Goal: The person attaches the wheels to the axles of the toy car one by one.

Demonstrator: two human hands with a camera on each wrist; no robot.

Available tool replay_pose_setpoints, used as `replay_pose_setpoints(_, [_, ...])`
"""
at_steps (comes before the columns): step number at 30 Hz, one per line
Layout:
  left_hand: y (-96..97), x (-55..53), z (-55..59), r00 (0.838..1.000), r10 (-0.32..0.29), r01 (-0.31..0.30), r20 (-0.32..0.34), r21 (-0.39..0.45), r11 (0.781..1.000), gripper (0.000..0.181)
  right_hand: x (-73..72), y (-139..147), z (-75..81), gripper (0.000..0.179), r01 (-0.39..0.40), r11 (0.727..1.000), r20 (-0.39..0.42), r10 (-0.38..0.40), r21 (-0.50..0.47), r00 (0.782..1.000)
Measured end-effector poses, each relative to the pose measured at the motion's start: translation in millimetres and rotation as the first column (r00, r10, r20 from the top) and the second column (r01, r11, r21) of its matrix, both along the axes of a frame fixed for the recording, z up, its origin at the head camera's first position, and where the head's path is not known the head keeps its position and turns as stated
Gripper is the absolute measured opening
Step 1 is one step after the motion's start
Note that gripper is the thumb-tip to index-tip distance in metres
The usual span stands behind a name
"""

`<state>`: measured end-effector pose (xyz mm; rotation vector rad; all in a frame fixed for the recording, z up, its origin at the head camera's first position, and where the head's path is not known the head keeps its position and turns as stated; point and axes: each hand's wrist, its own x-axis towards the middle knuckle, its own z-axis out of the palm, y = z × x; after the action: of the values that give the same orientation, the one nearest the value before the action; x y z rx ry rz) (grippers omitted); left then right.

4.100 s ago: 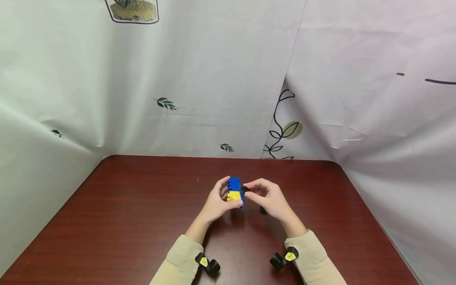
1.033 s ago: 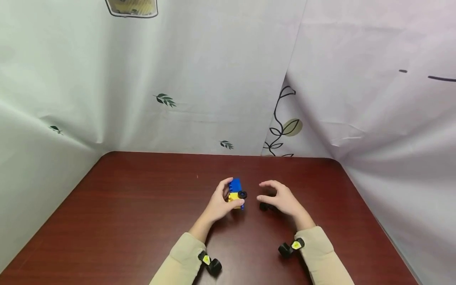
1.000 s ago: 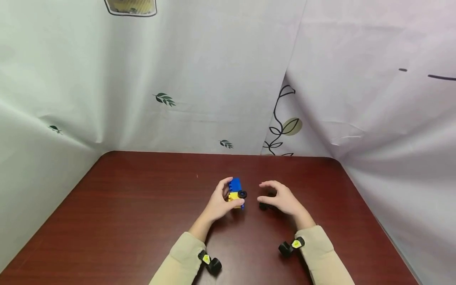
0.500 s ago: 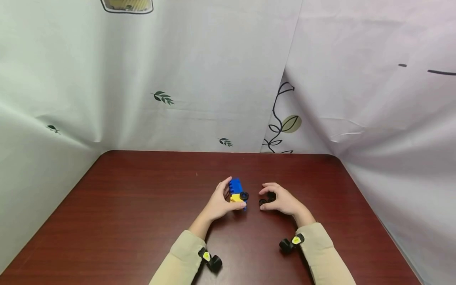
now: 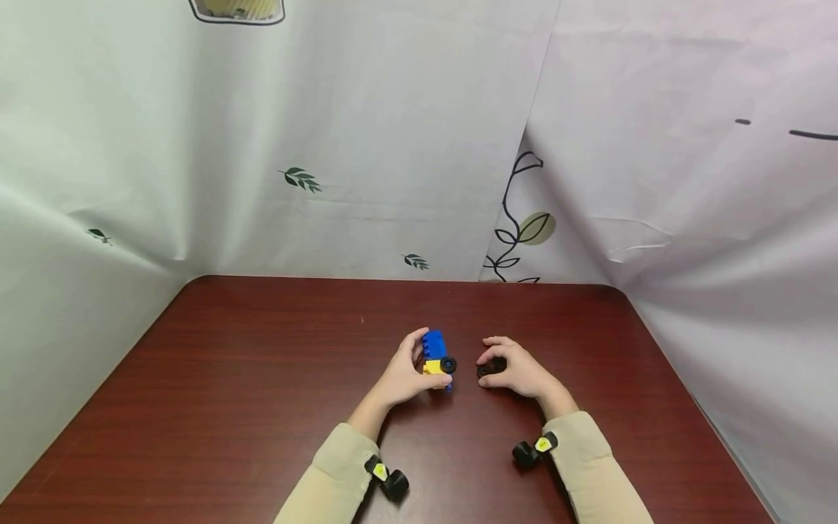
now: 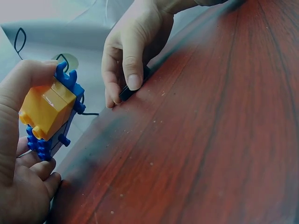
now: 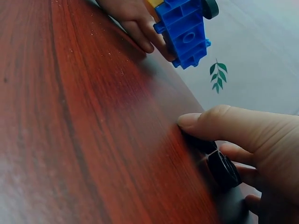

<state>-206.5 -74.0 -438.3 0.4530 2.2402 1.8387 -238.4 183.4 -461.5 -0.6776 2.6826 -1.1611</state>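
My left hand (image 5: 402, 375) grips a toy car (image 5: 434, 346) of blue and yellow building blocks, holding it tilted above the table. A black wheel (image 5: 448, 364) sits on the car's right side. In the left wrist view, bare blue axle pegs stick out of the car's other side; its blue underside (image 7: 187, 35) faces the right wrist camera. On the tabletop, my right hand (image 5: 517, 370) pinches a small black toy wheel (image 7: 201, 142) between thumb and fingers. Another black wheel (image 7: 223, 169) lies against it, beneath the hand. The fingers partly hide both wheels.
A dark red-brown wooden table (image 5: 275, 378) with rounded far corners lies under both hands. Pale cloth (image 5: 393, 145) printed with leaves hangs behind it and along the sides. A black wrist camera (image 5: 395, 485) is strapped at each sleeve.
The wheel earlier in my right fingers is now on the car. My right hand has drawn back rightward, lowered to the loose wheels and closed its fingers there. My left hand keeps its grip.
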Motion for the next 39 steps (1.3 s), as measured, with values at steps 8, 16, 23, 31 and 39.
replay_pose_setpoints(8, [-0.1, -1.1, -2.3, 1.0, -0.01, 0.01, -0.009, 0.002, 1.0, 0.093, -0.8, -2.0, 1.6, 0.022, 0.035, 0.999, -0.028, -0.035, -0.009, 0.999])
replay_pose_setpoints(16, [2.2, -14.5, -33.8, 1.0, 0.016, -0.016, -0.02, 0.0, 1.0, 0.096, -10.2, -2.8, 2.7, 0.028, 0.072, 0.996, -0.046, -0.074, -0.049, 0.996])
replay_pose_setpoints(23, [1.7, -13.8, -36.9, 0.998, 0.029, -0.032, -0.056, -0.058, 0.998, 0.101, -15.9, -6.5, 5.7, 0.031, 0.133, 0.986, -0.085, -0.142, -0.101, 0.986])
replay_pose_setpoints(31, [3.1, -12.3, -39.0, 0.993, 0.023, -0.034, -0.113, -0.098, 0.995, 0.103, -12.6, -16.5, 5.7, 0.037, 0.184, 0.973, -0.113, -0.2, -0.143, 0.973])
replay_pose_setpoints(39, [7.7, -10.7, -37.8, 0.991, 0.011, -0.026, -0.136, -0.112, 0.993, 0.102, -8.3, -20.7, 5.7, 0.036, 0.201, 0.956, -0.13, -0.232, -0.216, 0.964])
